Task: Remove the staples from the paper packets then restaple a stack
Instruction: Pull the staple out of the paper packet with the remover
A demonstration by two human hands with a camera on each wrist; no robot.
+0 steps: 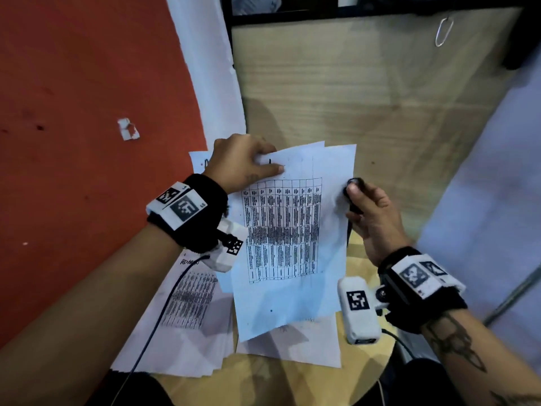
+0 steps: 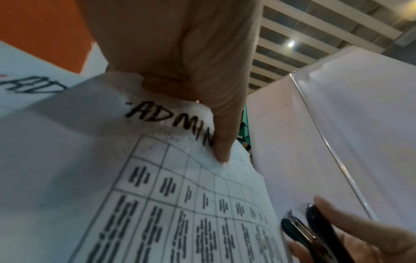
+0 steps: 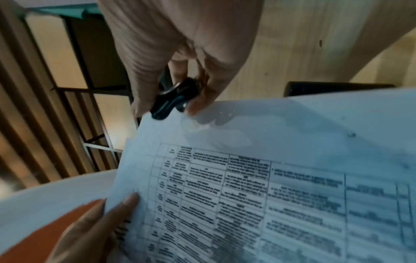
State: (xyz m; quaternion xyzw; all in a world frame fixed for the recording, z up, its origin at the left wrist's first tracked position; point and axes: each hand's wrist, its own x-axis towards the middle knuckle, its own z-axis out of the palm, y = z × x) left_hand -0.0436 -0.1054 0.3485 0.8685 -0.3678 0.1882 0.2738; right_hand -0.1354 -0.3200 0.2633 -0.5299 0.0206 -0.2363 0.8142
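Packet (image 1: 288, 230) of printed table sheets held lifted over the round wooden table (image 1: 355, 260), long axis running away from the person, top edge at the far end, tilted slightly right. Left hand (image 1: 240, 162) pinches the top-left corner, thumb on the upper face by the handwritten "ADMIN", fingers beneath. Right hand (image 1: 370, 213) sits at the packet's right edge, thumb and fingers curled around a black staple remover (image 1: 354, 194); its claws are hidden by fingers and paper, so whether they are closed cannot be told. More table sheets (image 1: 187, 312) lie flat below left, partly covered by the forearm. Staple itself not discernible. Paper clip (image 1: 443, 32) lies far right on a second table.
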